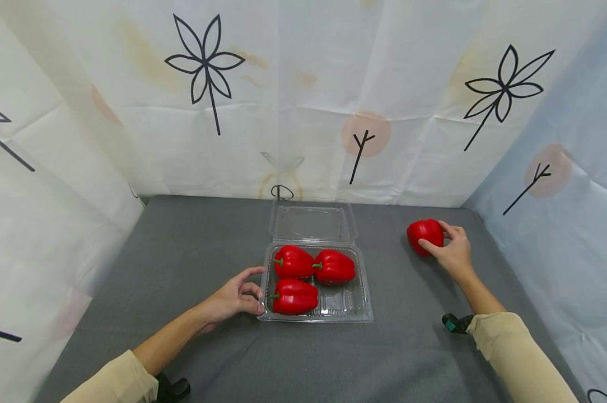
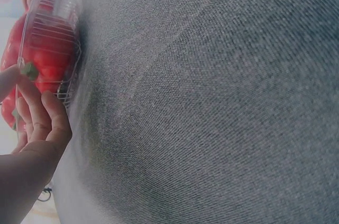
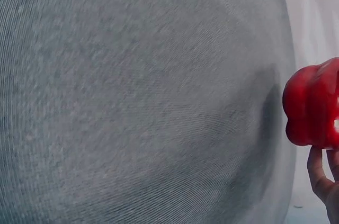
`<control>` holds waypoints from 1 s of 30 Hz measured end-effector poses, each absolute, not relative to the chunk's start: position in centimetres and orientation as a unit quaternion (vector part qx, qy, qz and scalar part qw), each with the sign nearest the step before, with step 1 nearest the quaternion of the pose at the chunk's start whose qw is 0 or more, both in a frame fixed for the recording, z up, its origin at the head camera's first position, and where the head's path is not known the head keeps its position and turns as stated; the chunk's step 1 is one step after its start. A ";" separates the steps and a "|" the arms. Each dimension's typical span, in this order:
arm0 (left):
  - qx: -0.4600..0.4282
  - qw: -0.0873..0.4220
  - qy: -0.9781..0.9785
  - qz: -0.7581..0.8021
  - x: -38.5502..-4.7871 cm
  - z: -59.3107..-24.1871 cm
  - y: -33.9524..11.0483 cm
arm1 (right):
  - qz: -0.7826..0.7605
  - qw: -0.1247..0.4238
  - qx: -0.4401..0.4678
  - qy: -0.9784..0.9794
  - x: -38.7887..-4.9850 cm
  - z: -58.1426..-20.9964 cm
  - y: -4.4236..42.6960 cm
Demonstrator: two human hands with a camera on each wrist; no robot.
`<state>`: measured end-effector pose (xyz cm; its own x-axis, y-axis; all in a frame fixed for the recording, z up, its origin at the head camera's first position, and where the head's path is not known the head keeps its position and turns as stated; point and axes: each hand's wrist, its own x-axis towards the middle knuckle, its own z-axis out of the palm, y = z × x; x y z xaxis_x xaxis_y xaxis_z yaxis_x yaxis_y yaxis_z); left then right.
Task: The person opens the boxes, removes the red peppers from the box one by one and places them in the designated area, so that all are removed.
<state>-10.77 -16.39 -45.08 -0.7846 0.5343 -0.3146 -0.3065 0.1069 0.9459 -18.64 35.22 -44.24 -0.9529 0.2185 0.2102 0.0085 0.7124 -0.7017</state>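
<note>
A red bell pepper (image 1: 424,237) is held between the thumb and fingers of my right hand (image 1: 454,249), at the right of the cloth. In the right wrist view this pepper (image 3: 315,105) appears raised, its shadow apart from it. My left hand (image 1: 238,294) holds the left rim of a clear plastic clamshell container (image 1: 341,305) with bent fingers. Inside its base lie three red bell peppers with green stems: one at the back left (image 1: 294,262), one at the back right (image 1: 335,267) and one at the front left (image 1: 295,296). The left wrist view shows the fingers (image 2: 58,118) against the container's side.
The container's lid (image 1: 312,223) lies folded back toward the rear wall. Grey cloth (image 1: 197,246) covers the table. Printed fabric walls (image 1: 303,101) stand behind and at both sides. Bare cloth lies between the container and my right hand.
</note>
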 end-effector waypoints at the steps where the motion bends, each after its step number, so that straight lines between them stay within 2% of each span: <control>1: 0.086 0.317 0.672 0.664 -10.8 -45.1 -16.4 | 0.372 0.133 -0.065 -0.917 -18.6 -44.4 35.4; 11: 0.085 0.316 0.675 0.661 -10.7 -45.3 -16.4 | 0.369 0.091 -0.081 -0.921 -18.7 -45.3 36.7; 30: 0.082 0.318 0.671 0.665 -10.7 -45.1 -16.4 | 0.368 0.067 -0.054 -0.926 -18.8 -44.1 36.2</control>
